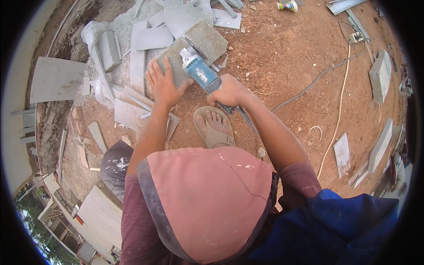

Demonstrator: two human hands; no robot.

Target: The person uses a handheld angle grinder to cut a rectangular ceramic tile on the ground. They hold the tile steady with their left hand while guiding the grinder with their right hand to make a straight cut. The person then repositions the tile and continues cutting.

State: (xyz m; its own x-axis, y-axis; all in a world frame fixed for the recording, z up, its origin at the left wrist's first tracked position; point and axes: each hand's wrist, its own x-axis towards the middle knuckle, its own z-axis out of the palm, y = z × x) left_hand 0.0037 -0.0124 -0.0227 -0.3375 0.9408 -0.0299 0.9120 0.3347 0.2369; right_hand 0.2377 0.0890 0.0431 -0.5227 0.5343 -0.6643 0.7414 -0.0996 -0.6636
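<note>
My right hand (230, 93) is wrapped round the rear of a teal angle grinder (201, 73). The grinder's disc (194, 47) stands on edge over a grey stone slab (210, 39); whether it touches the slab or spins, I cannot tell. Spread out flat, my left hand (164, 85) presses on the slab's near left part, its thumb toward the grinder. Just below the grinder is my foot in a tan sandal (216, 128), on reddish dirt.
Cut slabs and offcuts (154, 38) lie heaped beyond and left of my hands. A grey cable (304, 91) and a pale cable (339, 126) run over the dirt toward a socket (354, 38). Thick stone pieces (380, 76) lie at right; a small tub (288, 6) is at the far edge.
</note>
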